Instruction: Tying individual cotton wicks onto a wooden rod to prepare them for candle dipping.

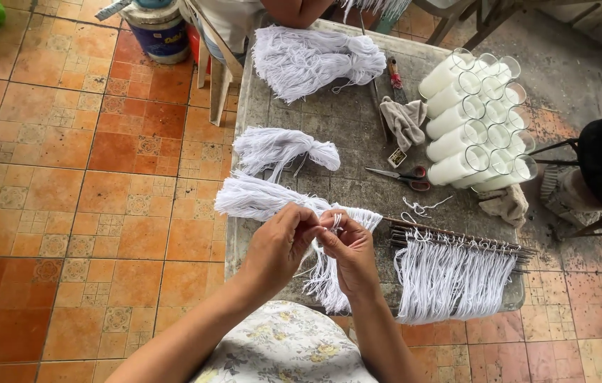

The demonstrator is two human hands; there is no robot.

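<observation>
My left hand (278,245) and my right hand (349,250) meet over the near edge of a grey metal table (357,135), fingers pinched together on thin white strings (334,221). Under my hands lies a bundle of white string (255,197) that spills over the table edge. To the right, thin sticks (457,241) carry several tied strings that hang down in a white fringe (450,280).
Two more string bundles (279,149) (311,60) lie farther up the table. Red-handled scissors (404,176), a rag (404,120) and stacked glass tubes of white wax (471,120) sit to the right. Another person sits at the far end by a blue bucket (157,32).
</observation>
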